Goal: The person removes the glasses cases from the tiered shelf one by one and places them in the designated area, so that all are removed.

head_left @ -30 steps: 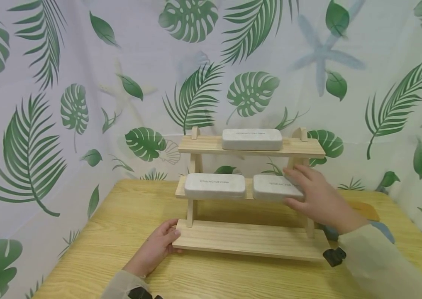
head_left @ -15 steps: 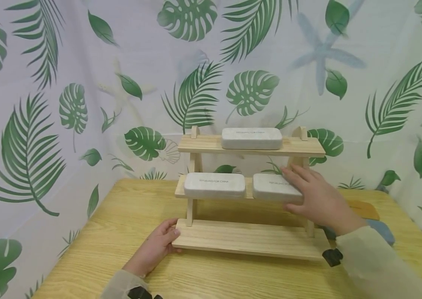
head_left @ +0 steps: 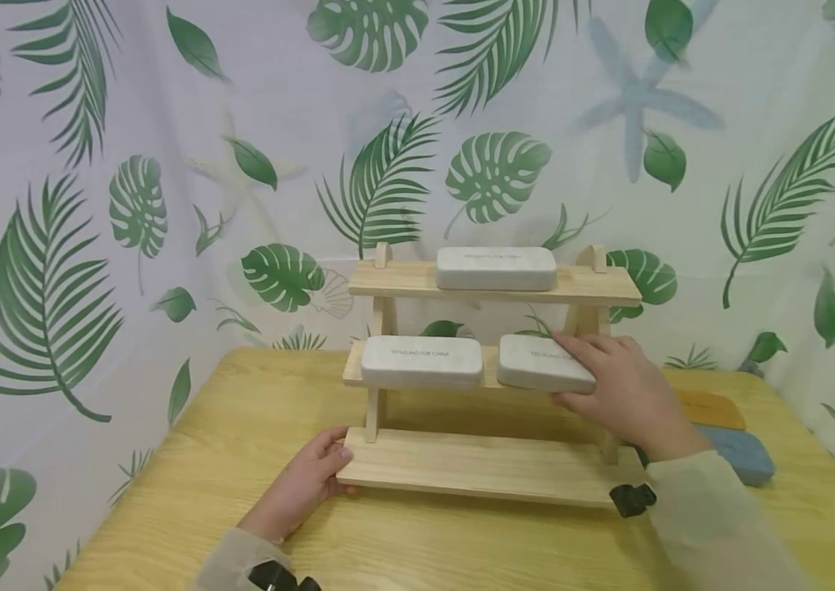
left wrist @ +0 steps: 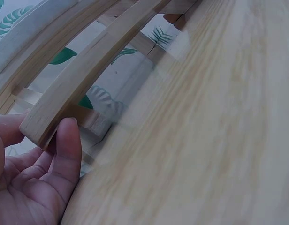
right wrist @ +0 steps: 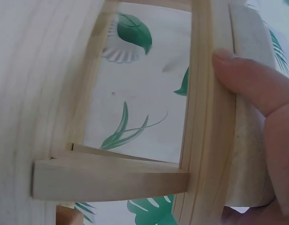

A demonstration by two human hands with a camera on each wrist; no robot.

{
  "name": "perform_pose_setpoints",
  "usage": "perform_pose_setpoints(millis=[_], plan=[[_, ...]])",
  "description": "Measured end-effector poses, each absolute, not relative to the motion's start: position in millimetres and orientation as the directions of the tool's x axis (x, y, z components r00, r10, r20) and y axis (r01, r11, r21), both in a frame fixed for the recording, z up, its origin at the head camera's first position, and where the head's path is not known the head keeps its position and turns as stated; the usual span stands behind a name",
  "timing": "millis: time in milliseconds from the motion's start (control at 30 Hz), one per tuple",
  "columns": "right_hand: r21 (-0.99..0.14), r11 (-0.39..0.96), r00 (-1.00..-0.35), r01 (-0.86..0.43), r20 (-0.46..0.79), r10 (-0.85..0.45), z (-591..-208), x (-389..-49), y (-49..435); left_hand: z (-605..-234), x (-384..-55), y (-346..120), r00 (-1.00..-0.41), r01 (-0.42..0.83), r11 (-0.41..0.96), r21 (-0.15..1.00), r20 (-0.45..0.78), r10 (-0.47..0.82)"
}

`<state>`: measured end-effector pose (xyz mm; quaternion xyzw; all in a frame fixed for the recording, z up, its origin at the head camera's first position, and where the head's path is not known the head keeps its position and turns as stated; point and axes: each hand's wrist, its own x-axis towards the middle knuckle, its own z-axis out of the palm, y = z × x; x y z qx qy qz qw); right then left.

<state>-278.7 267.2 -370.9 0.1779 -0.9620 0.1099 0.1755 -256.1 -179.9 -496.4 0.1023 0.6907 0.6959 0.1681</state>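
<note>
A three-tier wooden display rack (head_left: pixel 491 466) stands on the table. At its left end, my left hand (head_left: pixel 306 480) grips the bottom shelf, thumb on top; the left wrist view shows the fingers curled about the board's end (left wrist: pixel 46 124). On the middle shelf, my right hand (head_left: pixel 620 394) holds the right end of a pale grey glasses case (head_left: pixel 539 363). The right wrist view has the thumb (right wrist: pixel 250 77) against the shelf's front edge and the case. A like glasses case (head_left: pixel 423 361) lies left of it, and another glasses case (head_left: pixel 497 269) on the top shelf.
Behind the right forearm, a blue case (head_left: pixel 742 455) and an orange case (head_left: pixel 713 410) lie on the wooden table (head_left: pixel 188 509). A leaf-print cloth (head_left: pixel 269 205) hangs close behind the rack and along the left side.
My right forearm and wrist have shifted a little left, showing more of the blue case. The head view has tipped slightly. Left hand, rack and glasses cases keep their places.
</note>
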Motion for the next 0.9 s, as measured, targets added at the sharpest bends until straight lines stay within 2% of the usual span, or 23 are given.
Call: perform_pose_setpoints(millis=[300, 900], plan=[[-0.153, 0.918, -0.885, -0.365, 0.365, -0.291, -370, -267, 265, -493, -255, -179, -0.925, -0.094, 0.024, 0.995, -0.096, 0.367], [-0.074, 0.919, -0.844, -0.387, 0.429, -0.321, -375, -244, 267, -495, -255, -178, -0.924, -0.087, 0.007, 0.996, -0.083, 0.372]])
